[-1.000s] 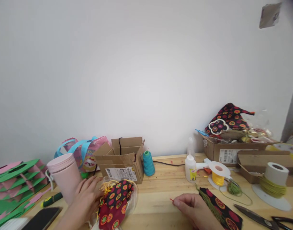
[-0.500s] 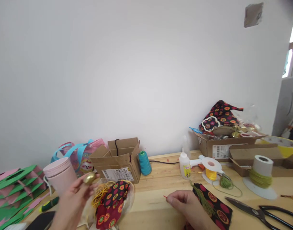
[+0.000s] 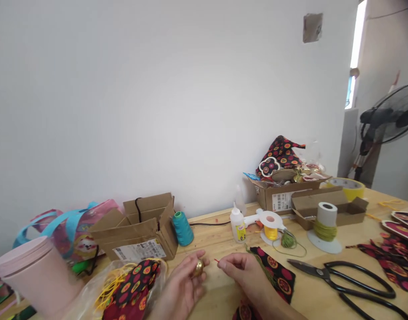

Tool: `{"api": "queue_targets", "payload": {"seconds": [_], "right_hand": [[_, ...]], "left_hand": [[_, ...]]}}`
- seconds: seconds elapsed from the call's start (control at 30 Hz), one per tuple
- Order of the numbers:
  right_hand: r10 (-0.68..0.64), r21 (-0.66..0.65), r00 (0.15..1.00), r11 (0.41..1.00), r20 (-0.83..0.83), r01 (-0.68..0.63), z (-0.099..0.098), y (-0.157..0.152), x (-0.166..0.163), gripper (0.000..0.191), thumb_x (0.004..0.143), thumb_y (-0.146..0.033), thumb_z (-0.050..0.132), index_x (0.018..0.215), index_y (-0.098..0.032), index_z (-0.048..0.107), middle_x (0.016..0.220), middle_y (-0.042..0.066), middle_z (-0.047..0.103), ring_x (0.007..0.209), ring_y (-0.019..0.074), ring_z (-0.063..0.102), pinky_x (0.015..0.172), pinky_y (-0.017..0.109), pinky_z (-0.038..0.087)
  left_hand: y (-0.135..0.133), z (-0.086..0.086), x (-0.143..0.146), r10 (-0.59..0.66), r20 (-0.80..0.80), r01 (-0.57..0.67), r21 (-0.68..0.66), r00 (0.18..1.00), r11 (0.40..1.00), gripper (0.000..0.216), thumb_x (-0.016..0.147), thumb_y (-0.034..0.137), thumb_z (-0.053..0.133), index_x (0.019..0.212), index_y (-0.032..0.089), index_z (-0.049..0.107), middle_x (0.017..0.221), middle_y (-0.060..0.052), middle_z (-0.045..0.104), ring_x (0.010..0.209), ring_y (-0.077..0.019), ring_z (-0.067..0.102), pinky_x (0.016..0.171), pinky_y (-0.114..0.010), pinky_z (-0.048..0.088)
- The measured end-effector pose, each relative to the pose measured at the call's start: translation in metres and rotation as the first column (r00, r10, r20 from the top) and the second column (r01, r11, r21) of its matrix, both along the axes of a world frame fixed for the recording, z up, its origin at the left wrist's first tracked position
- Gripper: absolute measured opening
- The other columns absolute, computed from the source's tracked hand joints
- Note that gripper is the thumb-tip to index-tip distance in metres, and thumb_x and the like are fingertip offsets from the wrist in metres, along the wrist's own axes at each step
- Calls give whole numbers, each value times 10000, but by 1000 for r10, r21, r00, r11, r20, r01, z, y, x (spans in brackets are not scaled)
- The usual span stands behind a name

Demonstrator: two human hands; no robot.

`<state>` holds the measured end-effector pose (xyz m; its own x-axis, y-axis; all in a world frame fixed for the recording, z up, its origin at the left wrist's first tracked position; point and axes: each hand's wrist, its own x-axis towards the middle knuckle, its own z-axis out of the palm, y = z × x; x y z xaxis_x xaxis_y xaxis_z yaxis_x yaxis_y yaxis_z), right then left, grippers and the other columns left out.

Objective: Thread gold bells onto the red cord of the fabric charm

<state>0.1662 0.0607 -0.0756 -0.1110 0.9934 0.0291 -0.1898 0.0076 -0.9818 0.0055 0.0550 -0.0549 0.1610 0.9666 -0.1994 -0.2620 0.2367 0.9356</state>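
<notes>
My left hand (image 3: 186, 282) holds a small round golden bell (image 3: 198, 268) between its thumb and fingers, low at the centre. Close by on the right, my right hand (image 3: 242, 271) pinches a short red cord (image 3: 217, 261), its tip poking out toward the bell without touching it. Under and beside the right forearm lies dark patterned fabric (image 3: 280, 276) with an olive-green tassel (image 3: 262, 263) along its edge. Left of my left hand, more patterned fabric (image 3: 137, 284) and yellow cord (image 3: 112, 284) rest in a clear plastic bag.
Black-handled scissors (image 3: 327, 273) lie at the right. Behind stand a teal thread cone (image 3: 183, 229), a glue bottle (image 3: 238, 226), a yellow spool (image 3: 270, 233), an olive cord spool (image 3: 326, 231) and open cardboard boxes (image 3: 140, 231). A pink canister (image 3: 37, 275) stands at the left.
My left hand has carried the golden bell rightward, close to the right hand, which still pinches the red cord. The view has turned right, bringing in a fan and more fabric pieces.
</notes>
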Motion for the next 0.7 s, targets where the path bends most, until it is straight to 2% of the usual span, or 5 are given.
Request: {"api": "queue_targets", "payload": {"seconds": [0.07,0.13,0.37,0.43,0.7], "right_hand": [[2,-6,1000,1000,4,-2,1,0,1,348,526,-484,662,548,-137,662,455,-23,536,476,105,441,477,212,341],[5,-13,1000,1000,12,-5,1,0,1,340,524,-482,664,541,-143,662,465,-17,546,486,113,451,486,217,349],[21,-26,996,999,81,-19,0,0,-1,328,523,-480,659,549,-153,670,464,-13,560,492,122,465,492,220,363],[25,-19,993,1000,115,-23,-2,0,-2,329,535,-482,647,549,-153,668,455,-17,553,482,119,461,480,214,361],[23,9,964,1000,264,-26,-8,-2,-4,327,589,-483,593,544,-164,650,492,-10,571,512,145,492,492,216,378]], "left_hand": [[-4,-2,-4,89,-444,27,248,891,968,231,639,261,607,861,198,626,864,-64,647,773,-198,572,674,-274,409],[-9,3,-15,256,-738,96,398,625,912,322,597,255,629,919,241,614,937,-63,645,881,-246,542,777,-317,360],[-4,33,-102,422,-903,75,416,-86,906,300,704,385,458,919,199,553,855,-97,663,790,-288,587,668,-361,410],[1,27,-121,432,-894,68,426,-117,902,260,695,335,474,885,186,570,873,-93,670,826,-275,590,702,-344,420],[2,-11,-100,396,-905,131,416,155,900,324,681,142,446,980,184,563,1005,-63,645,910,-197,574,785,-286,419]]}}
